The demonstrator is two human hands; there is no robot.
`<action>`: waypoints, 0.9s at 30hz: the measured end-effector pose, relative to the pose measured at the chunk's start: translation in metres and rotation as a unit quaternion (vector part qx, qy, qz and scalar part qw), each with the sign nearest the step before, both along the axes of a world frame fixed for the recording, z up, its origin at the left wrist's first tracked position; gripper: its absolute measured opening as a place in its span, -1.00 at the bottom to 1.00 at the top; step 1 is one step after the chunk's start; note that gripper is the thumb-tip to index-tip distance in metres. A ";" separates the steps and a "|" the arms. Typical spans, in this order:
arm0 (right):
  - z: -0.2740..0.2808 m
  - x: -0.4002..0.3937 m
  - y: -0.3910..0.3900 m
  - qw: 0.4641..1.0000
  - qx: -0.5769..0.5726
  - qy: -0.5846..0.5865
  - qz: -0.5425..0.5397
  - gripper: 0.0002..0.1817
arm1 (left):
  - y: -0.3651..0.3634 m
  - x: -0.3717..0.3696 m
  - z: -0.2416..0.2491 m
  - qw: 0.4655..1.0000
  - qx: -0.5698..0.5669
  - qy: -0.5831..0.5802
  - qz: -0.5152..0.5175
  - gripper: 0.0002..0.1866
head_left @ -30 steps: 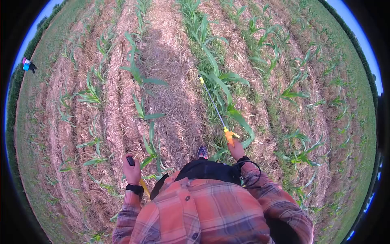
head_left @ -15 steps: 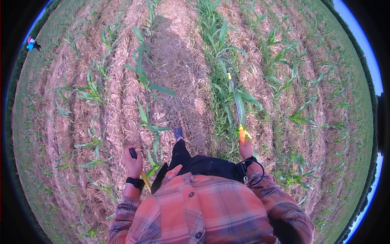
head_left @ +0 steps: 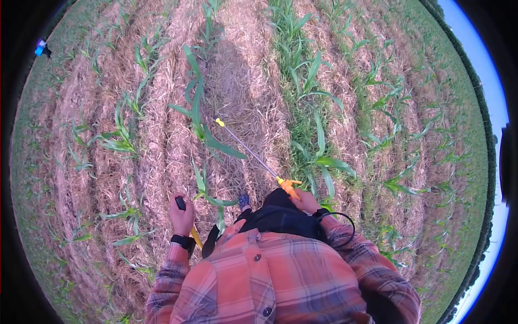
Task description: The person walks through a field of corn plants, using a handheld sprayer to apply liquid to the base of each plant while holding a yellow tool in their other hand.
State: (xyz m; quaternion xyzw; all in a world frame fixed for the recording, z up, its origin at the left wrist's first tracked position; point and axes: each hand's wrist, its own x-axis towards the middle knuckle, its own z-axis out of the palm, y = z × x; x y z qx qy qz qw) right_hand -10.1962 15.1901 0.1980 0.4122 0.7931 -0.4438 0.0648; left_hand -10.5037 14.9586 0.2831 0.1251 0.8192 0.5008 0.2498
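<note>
My right hand [head_left: 307, 202] is wrapped round the orange handle [head_left: 290, 189] of a spray wand. The wand's thin metal tube [head_left: 251, 151] slants up and left over the straw-covered soil to a yellow nozzle [head_left: 219, 122], close to a corn plant [head_left: 199, 116]. My left hand [head_left: 182, 217], on the left, is closed round a black grip [head_left: 180, 203]. A yellow bar [head_left: 196, 237] shows just below that hand, beside my body. A black cable loops at my right wrist.
Rows of young corn [head_left: 318, 129] run away from me, with grass and weeds [head_left: 302, 102] between some plants. Straw [head_left: 237, 97] covers the ground. One patterned shoe [head_left: 244, 201] shows below me. Another person [head_left: 41, 48] is far off at the upper left.
My right hand has moved left and slightly down. The wand has swung left from the weedy row to the corn row on the left. My left hand keeps its hold.
</note>
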 end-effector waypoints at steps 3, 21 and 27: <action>-0.004 -0.021 0.019 0.999 -0.039 -0.003 0.018 -0.66 | 0.014 -0.020 -0.007 1.000 -0.006 0.020 -0.001 -0.78; -0.066 -0.057 0.267 0.961 0.054 0.003 -0.271 -0.78 | 0.234 -0.118 0.008 0.991 -0.051 0.119 -0.020 -0.79; -0.040 -0.068 0.305 0.886 -0.079 0.149 -0.432 -0.82 | 0.281 -0.153 -0.004 0.987 -0.082 0.126 -0.051 -0.78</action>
